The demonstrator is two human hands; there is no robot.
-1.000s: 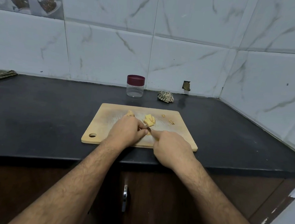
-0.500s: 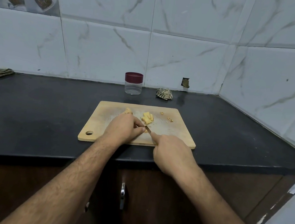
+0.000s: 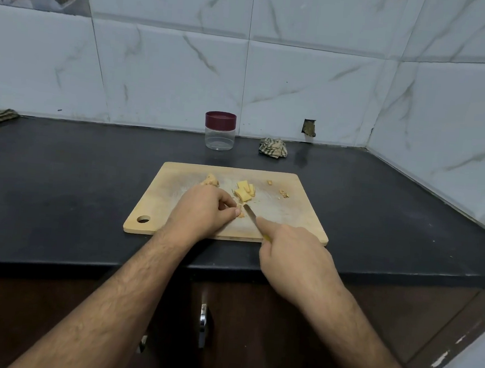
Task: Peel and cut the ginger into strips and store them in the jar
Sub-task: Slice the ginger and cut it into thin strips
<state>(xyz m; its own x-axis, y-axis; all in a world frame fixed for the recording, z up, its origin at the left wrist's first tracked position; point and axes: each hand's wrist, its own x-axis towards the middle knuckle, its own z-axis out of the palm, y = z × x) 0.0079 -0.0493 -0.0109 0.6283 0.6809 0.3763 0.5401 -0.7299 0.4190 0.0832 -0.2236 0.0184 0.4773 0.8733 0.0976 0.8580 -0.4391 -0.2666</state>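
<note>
Ginger piece point(image 3: 241, 214) being cut on cutting board point(image 3: 291, 214).
Knife point(image 3: 249, 214) being gripped by right hand point(image 3: 296, 256); ginger being pinched by left hand point(image 3: 203, 212) fingers; jar point(image 3: 219, 131) at 12 o'clock, well apart.

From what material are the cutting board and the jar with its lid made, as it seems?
The cutting board looks like pale, unvarnished wood or bamboo: matte and scuffed whitish. The jar is clear, so glass or plastic; I cannot tell which. Its lid looks like opaque maroon plastic with a dull sheen.

Right hand point(image 3: 296, 256) holds knife point(image 3: 250, 213) beside ginger piece point(image 3: 241, 214) under left hand point(image 3: 204, 209).
</note>
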